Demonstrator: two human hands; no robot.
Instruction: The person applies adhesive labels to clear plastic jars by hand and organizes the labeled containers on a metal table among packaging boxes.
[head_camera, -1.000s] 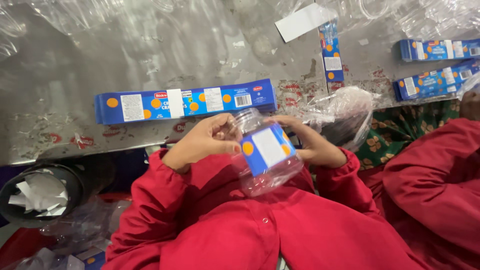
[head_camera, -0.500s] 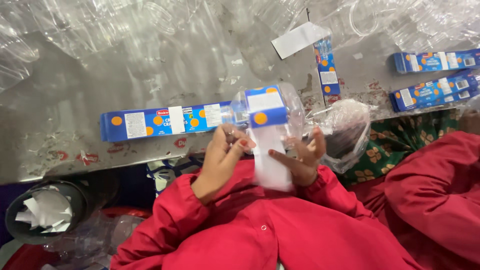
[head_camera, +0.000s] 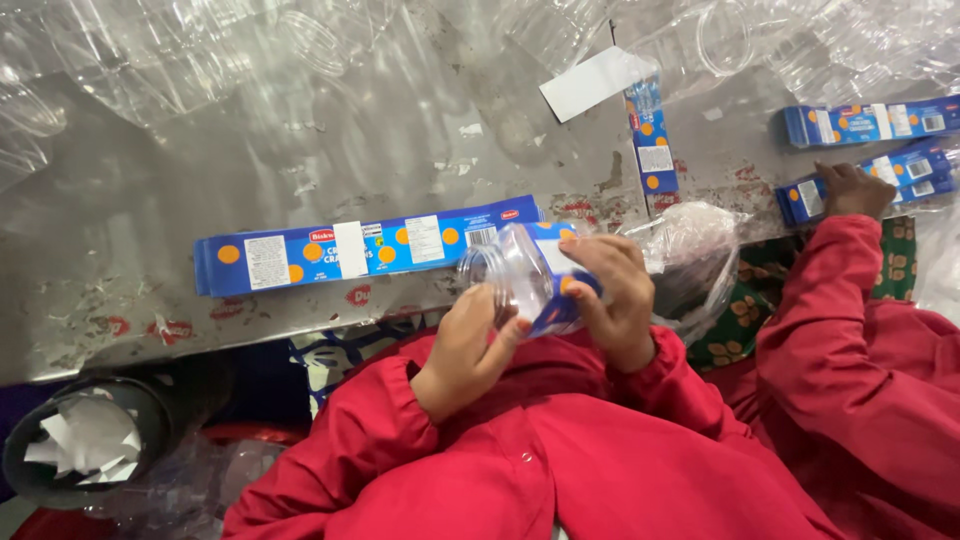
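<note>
— What is the left hand doing?
— It is gripping the clear jar, just in front of the long blue label strip on the counter. The right hand is clamping it too.
— Is it heavy?
— Probably light, slippery. Hold the sides. I am counting one jar, two hands.

Clear blue-labelled jar, tilted sideways

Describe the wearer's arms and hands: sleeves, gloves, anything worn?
Both arms are in long, loose bright-red sleeves of a smooth fabric, gathered at the cuffs. The left hand and right hand are bare: no gloves; no rings, watch or bracelet show. The red garment also covers the chest.
</note>
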